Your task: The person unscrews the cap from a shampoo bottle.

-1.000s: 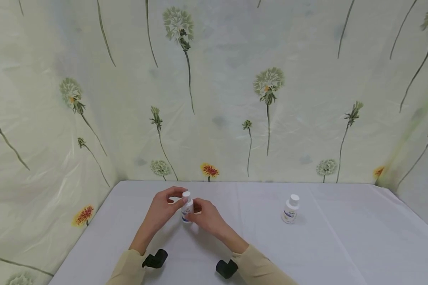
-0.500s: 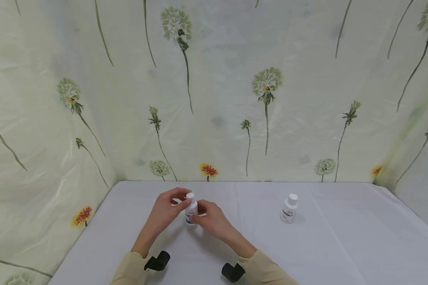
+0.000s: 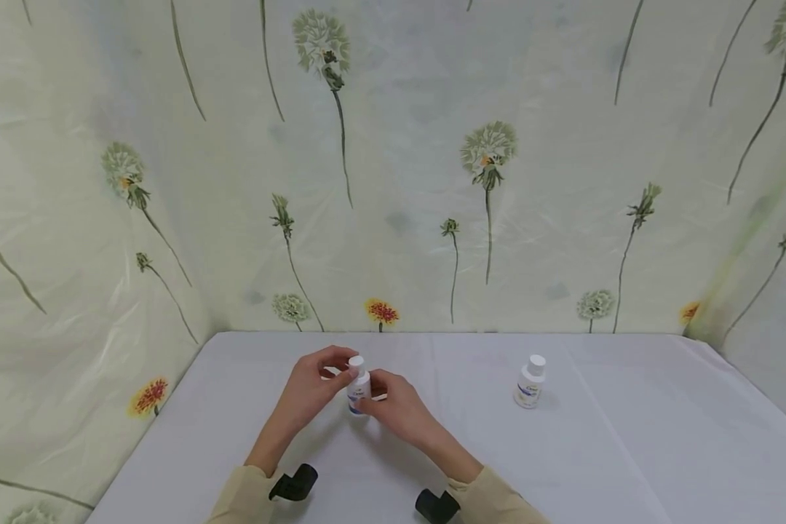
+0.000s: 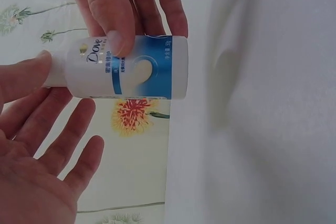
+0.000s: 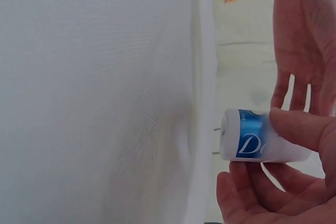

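Observation:
Both hands are on a small white Dove bottle [image 3: 359, 397] with a blue label, held upright left of the middle of the white table. My left hand [image 3: 316, 387] pinches its white cap [image 4: 56, 71] between thumb and fingers, while the other left fingers spread loosely below it. Around the body, my right hand [image 3: 402, 413] grips with thumb and fingers. In the left wrist view the bottle's base [image 4: 180, 67] looks lifted off the cloth. A second white bottle [image 3: 529, 383], with a white cap, stands upright to the right, untouched.
A white cloth [image 3: 602, 458] covers the table. Behind it hangs a pale curtain [image 3: 406, 167] printed with dandelions and flowers, which also runs along the sides. Black camera mounts [image 3: 295, 483] sit at both wrists, by the beige sleeves [image 3: 245, 496].
The hands and the bottle between them have shifted a little to the right. Their grip looks the same. The second bottle stays on its spot.

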`<state>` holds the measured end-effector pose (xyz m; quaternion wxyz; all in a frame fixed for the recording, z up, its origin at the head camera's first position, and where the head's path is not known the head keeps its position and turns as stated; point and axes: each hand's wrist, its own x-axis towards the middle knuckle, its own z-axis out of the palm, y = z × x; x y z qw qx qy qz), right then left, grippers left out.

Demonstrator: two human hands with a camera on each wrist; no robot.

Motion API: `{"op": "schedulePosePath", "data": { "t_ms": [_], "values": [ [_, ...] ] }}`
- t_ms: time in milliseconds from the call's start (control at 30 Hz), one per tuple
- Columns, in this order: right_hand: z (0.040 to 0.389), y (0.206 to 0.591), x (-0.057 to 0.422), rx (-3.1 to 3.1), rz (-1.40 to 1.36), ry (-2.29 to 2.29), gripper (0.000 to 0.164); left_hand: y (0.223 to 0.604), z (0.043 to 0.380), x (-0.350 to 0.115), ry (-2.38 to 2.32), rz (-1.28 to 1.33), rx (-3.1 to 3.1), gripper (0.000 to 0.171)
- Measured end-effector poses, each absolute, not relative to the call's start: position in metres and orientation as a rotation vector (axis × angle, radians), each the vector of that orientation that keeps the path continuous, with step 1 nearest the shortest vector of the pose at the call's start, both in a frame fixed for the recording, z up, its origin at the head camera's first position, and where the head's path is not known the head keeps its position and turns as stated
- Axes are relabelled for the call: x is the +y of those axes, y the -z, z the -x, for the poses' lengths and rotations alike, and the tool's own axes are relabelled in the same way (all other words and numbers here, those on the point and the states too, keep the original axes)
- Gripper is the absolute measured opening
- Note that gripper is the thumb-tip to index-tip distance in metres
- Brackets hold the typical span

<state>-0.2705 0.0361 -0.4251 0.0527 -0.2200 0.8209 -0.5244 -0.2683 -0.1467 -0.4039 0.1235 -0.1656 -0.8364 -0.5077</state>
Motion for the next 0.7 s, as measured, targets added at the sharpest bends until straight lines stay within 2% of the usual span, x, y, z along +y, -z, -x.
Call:
{"op": "schedulePosePath", "data": {
  "t_ms": [700],
  "values": [
    [0.256, 0.417, 0.068, 2.529, 0.633, 1.592, 0.037, 0.398, 0.259, -0.122, 1.533, 0.57, -2.444, 0.022]
  ]
}}
